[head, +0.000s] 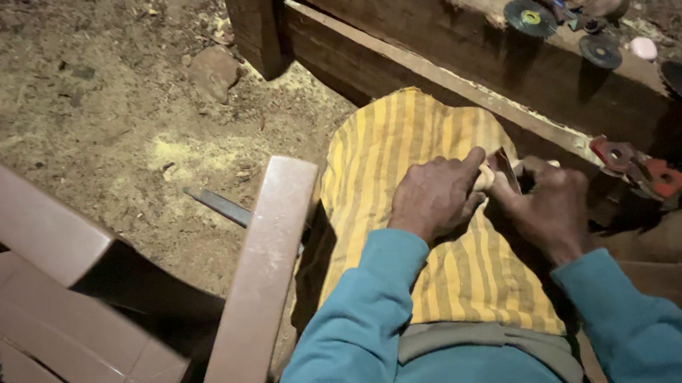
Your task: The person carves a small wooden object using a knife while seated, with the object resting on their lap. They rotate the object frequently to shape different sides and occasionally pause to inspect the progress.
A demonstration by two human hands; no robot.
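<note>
While both hands grip it at frame centre, left hand (437,196) and right hand (549,207) pinch a pale wooden piece (484,178) against sandpaper (506,164); smoothing looks unfinished.

The cloth (432,209) over the lap is yellow with thin darker stripes. Both sleeves (352,336) are teal. The chair arm (259,287) is reddish brown. 2 dark discs (530,17) lie on the brown wooden beam (458,36), 1 with a yellow-green centre.

Left hand (436,196), right hand (547,208) clenched together.
</note>
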